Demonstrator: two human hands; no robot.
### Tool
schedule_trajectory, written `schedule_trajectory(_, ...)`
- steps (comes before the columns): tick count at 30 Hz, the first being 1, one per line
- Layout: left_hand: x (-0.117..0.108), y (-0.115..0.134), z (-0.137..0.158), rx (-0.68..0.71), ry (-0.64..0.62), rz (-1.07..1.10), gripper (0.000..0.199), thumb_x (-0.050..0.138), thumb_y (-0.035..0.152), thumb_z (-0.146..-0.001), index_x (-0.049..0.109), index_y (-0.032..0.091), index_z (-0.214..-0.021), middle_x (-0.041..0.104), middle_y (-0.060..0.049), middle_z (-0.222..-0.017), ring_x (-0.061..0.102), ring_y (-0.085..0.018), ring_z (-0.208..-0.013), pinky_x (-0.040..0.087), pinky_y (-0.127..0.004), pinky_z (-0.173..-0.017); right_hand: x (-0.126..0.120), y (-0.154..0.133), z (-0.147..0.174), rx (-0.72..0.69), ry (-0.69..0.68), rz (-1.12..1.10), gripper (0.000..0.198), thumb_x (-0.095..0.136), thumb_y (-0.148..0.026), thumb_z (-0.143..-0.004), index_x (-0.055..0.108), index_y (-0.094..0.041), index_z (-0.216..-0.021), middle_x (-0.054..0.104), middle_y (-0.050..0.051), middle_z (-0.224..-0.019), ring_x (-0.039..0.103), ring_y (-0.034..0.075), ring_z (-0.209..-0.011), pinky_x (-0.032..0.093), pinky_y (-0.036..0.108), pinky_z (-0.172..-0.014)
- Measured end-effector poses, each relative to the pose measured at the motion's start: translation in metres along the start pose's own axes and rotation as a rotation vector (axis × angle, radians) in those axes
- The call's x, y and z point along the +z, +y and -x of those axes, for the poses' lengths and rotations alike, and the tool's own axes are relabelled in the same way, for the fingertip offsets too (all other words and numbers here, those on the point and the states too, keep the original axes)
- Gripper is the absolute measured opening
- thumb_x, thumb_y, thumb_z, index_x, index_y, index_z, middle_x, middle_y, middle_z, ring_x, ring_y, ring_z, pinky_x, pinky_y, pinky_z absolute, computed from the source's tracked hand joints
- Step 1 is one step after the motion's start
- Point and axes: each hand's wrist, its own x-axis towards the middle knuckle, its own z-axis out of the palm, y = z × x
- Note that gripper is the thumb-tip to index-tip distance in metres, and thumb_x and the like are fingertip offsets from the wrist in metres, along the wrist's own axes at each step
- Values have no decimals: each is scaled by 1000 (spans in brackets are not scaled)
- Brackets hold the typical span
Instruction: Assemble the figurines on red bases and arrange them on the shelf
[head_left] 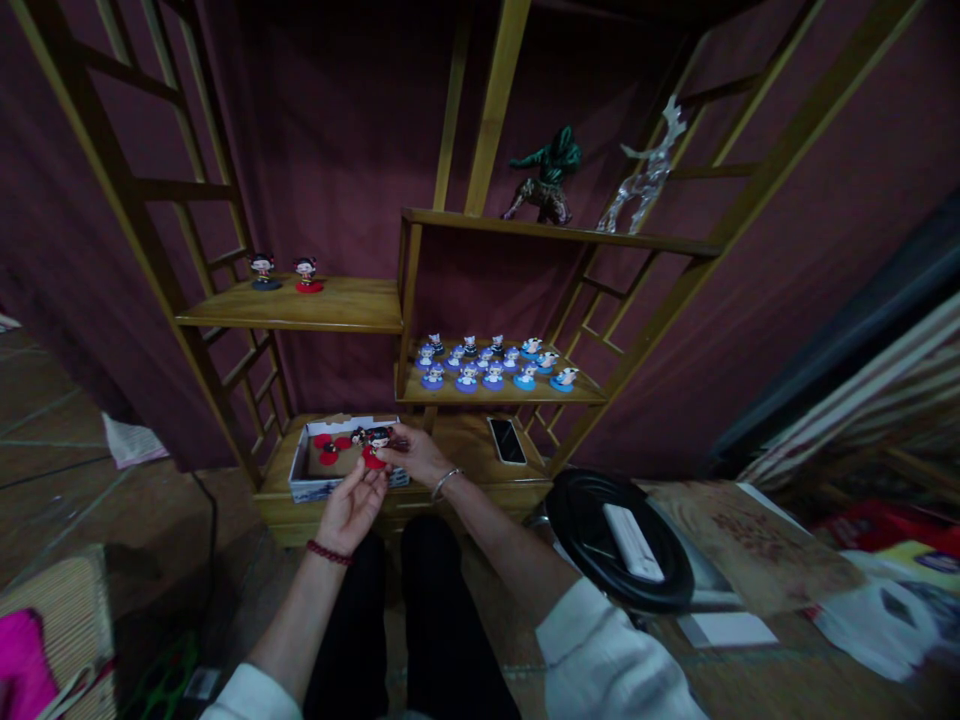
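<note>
Over the open box I have a small figurine (pixel 379 441) with black hair and a red round base. My right hand (pixel 420 455) pinches it from the right side. From below, my left hand (pixel 354 508) has its thumb and fingertips at the red base. Inside the shallow cardboard box (pixel 300 486) lie several red discs (pixel 328 457) and another dark-haired figurine (pixel 359 437), partly hidden behind the held one. Two similar figurines stand on the left shelf, one on a dark base (pixel 262 272) and one on a red base (pixel 307 274).
On the middle shelf (pixel 510 394) stand several small figurines (pixel 493 376) in rows. A phone (pixel 508 441) lies right of the box. Higher up are a green statue (pixel 551 175) and a clear one (pixel 645 175). A black round stool (pixel 577 530) bears a white box (pixel 632 541).
</note>
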Motion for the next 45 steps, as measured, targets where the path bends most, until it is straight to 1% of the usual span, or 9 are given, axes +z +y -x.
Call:
schedule_trajectory(4, 0, 0, 1, -4, 18, 3, 21, 40, 12, -84, 58, 11, -94, 64, -9, -78, 62, -15, -74, 53, -22, -64, 0, -1, 0, 3, -10, 13, 26, 66, -34, -62, 55, -17, -76, 56, -4, -66, 51, 8, -57, 43, 21, -55)
schedule_trajectory(9, 1, 0, 2, 8, 9, -20, 22, 38, 12, -85, 59, 9, -89, 63, -10, -77, 62, -15, -75, 53, -22, -64, 1, -1, 1, -5, 4, 38, 23, 65, -32, -63, 55, -17, -77, 57, -3, -65, 52, 9, -56, 43, 22, -55)
schedule_trajectory(14, 3, 0, 5, -9, 29, -24, 21, 39, 13, -85, 59, 9, -91, 63, -10, -78, 62, -14, -74, 53, -21, -62, 0, 3, 0, -28, 6, 113, 22, 64, -32, -65, 56, -17, -79, 57, -3, -68, 52, 9, -60, 44, 22, -58)
schedule_trajectory(19, 5, 0, 6, -7, 48, -21, 21, 39, 12, -85, 58, 10, -93, 63, -8, -77, 62, -13, -73, 53, -21, -62, 1, 4, 1, -32, 9, 123, 23, 62, -33, -66, 57, -17, -82, 57, -2, -72, 52, 10, -64, 44, 22, -58)
schedule_trajectory(24, 1, 0, 4, -7, 50, -19, 20, 39, 12, -85, 59, 9, -91, 63, -9, -77, 62, -14, -73, 54, -21, -63, 1, 2, 2, -52, 6, 150, 22, 62, -32, -67, 58, -17, -83, 58, -2, -73, 52, 10, -65, 44, 22, -59)
schedule_trajectory(30, -5, 0, 2, 2, 32, -31, 22, 38, 10, -85, 59, 9, -89, 63, -9, -79, 62, -13, -74, 53, -22, -66, 1, 4, 4, -84, -2, 175, 24, 61, -30, -68, 58, -17, -88, 59, -1, -77, 54, 11, -69, 44, 23, -63)
schedule_trajectory(36, -5, 0, 2, 5, 47, -12, 21, 39, 10, -85, 59, 9, -88, 63, -9, -76, 62, -14, -74, 53, -22, -63, 1, 6, 3, -79, 0, 163, 25, 61, -32, -68, 58, -17, -88, 60, -1, -81, 55, 12, -73, 44, 25, -68)
schedule_trajectory(39, -6, 0, 2, 11, 38, -7, 21, 38, 10, -85, 59, 10, -88, 63, -9, -76, 62, -15, -74, 53, -22, -63, 2, 8, 1, -76, 3, 165, 26, 61, -32, -68, 58, -17, -89, 60, 0, -81, 55, 12, -73, 45, 25, -68)
schedule_trajectory(45, -10, 1, 0, 20, -5, -22, 22, 37, 10, -85, 59, 9, -90, 64, -9, -76, 62, -14, -74, 52, -22, -65, 3, 9, -1, -59, 5, 143, 34, 63, -31, -66, 56, -19, -97, 60, -1, -83, 55, 12, -73, 46, 25, -67)
